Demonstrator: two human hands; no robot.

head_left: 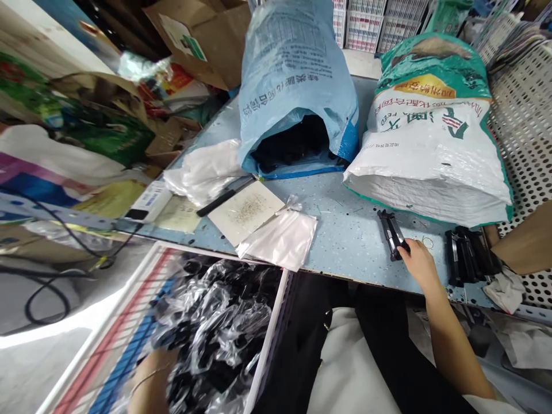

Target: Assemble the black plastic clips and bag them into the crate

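My right hand (417, 260) is at the table's front edge, its fingers closed on the lower end of a black piece with a silver strip (391, 234). Right of it lies a bunch of similar black pieces (466, 256). Low at the left, my left hand (157, 365) reaches into a white-rimmed basket (280, 305); its fingers are hidden and blurred. Clear plastic bags with black things inside (215, 322) fill that basket. A stack of clear flat bags (282, 236) overlaps a pale square board (245, 210) on the table.
A blue sack (297, 75) lies open towards me with black things inside. Beside it is a white and green sack (431, 138). A perforated white crate (526, 115) stands at the right edge. A black marker-like stick (222, 198) and more plastic bags (207, 167) lie left.
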